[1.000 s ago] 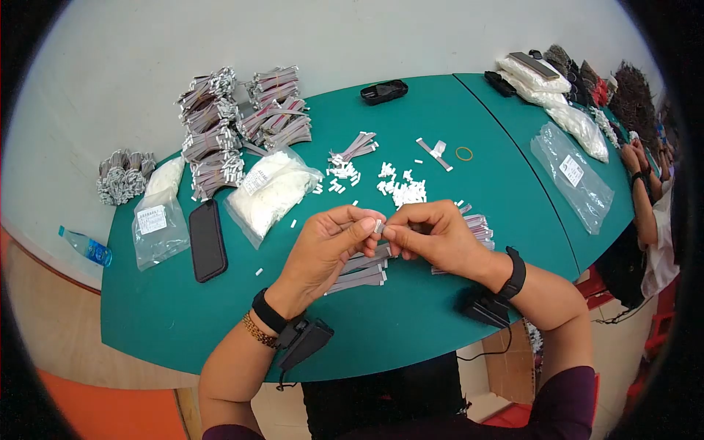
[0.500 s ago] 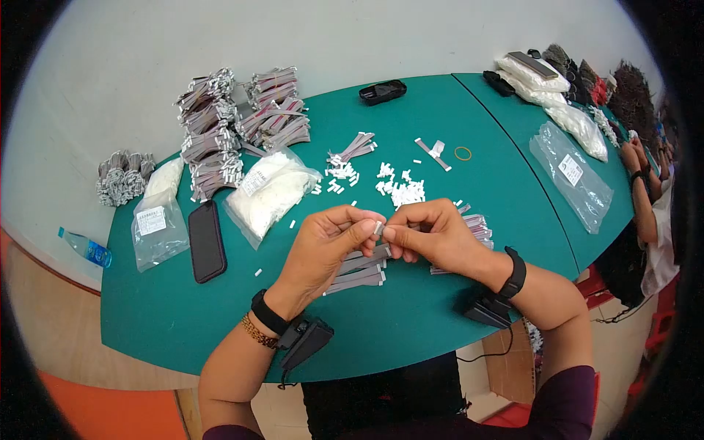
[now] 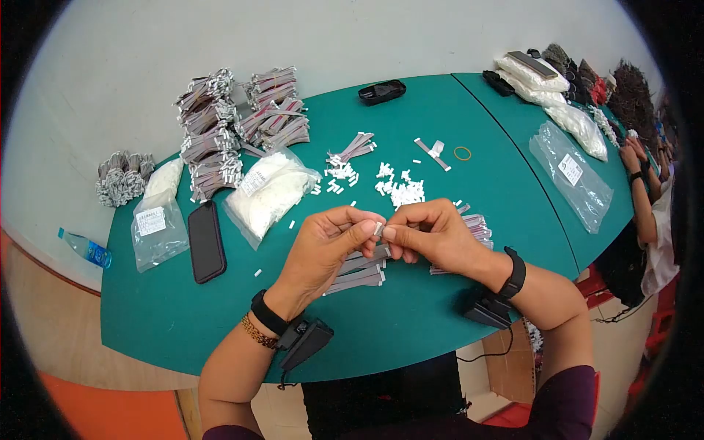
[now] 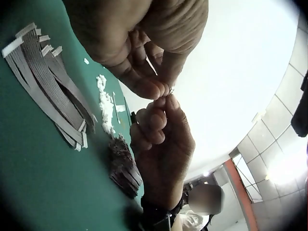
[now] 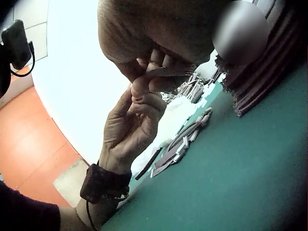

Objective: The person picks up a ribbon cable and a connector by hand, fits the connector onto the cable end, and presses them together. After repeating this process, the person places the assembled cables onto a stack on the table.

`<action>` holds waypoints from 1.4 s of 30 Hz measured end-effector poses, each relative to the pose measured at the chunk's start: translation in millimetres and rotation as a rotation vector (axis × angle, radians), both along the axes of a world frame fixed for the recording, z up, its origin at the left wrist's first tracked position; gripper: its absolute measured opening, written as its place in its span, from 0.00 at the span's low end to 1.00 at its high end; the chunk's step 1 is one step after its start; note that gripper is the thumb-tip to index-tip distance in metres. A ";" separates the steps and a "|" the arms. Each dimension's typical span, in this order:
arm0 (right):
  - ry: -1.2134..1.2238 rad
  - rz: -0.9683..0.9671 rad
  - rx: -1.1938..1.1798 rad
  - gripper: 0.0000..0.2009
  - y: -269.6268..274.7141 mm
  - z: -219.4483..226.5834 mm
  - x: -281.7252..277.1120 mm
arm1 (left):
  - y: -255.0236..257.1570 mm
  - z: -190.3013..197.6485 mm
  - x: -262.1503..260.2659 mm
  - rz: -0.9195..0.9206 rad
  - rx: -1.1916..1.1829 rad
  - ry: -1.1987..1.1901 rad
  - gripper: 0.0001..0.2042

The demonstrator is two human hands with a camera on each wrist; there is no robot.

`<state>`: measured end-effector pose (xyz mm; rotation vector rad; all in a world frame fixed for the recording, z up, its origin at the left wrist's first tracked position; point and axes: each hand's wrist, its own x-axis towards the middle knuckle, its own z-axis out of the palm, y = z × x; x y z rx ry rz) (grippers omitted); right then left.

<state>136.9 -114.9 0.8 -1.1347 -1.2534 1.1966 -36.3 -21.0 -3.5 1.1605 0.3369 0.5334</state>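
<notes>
**Seating a small white connector on a ribbon cable end, both hands pinching**

Nearest: left hand [image 3: 323,246] and right hand [image 3: 433,236] meet fingertip to fingertip above the green table [image 3: 183,315]. Between them sits a small white connector [image 3: 378,228], held clear of the table. Left thumb and forefinger are closed on it from one side; right thumb and forefinger are pinched on the grey ribbon cable [image 5: 166,72] feeding into it, remaining fingers curled under. The wrist views confirm the tips touch with almost no gap.

Judgement on doing this well: keep the cable end flat and square to the connector slot, press straight along the cable's line and not at an angle, and grip close to the end so the ribbon does not buckle. Whether the connector is fully seated cannot be told; it is too small.

Just beyond the hands: a stack of finished cables [image 3: 363,268] lying flat on the table.

Farther: loose white connectors [image 3: 403,192] scattered in a heap, a bag of connectors [image 3: 268,192], a black phone [image 3: 206,240].

Farthest: bundled cables [image 3: 220,125] at the table's back edge.
</notes>
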 end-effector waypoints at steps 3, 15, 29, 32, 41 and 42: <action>0.009 -0.006 -0.006 0.08 0.0 0.2 -0.6 | -0.2 -0.8 0.2 0.001 -0.027 -0.005 0.08; -0.038 -0.013 -0.007 0.09 -0.6 1.9 -0.5 | -2.1 2.2 1.0 0.053 0.118 0.028 0.08; -0.039 -0.021 -0.019 0.11 -0.5 1.1 -1.2 | -2.2 1.4 1.1 0.046 0.117 0.026 0.08; -0.036 -0.026 -0.028 0.10 -0.7 1.6 -1.9 | -3.6 2.7 1.5 0.057 0.142 0.042 0.08; -0.112 -0.085 0.058 0.11 -4.4 2.8 -5.5 | -10.1 2.2 3.1 0.147 0.311 0.062 0.07; -0.130 -0.091 0.083 0.11 -4.2 1.8 -6.0 | -11.7 3.8 3.1 0.161 0.329 0.070 0.08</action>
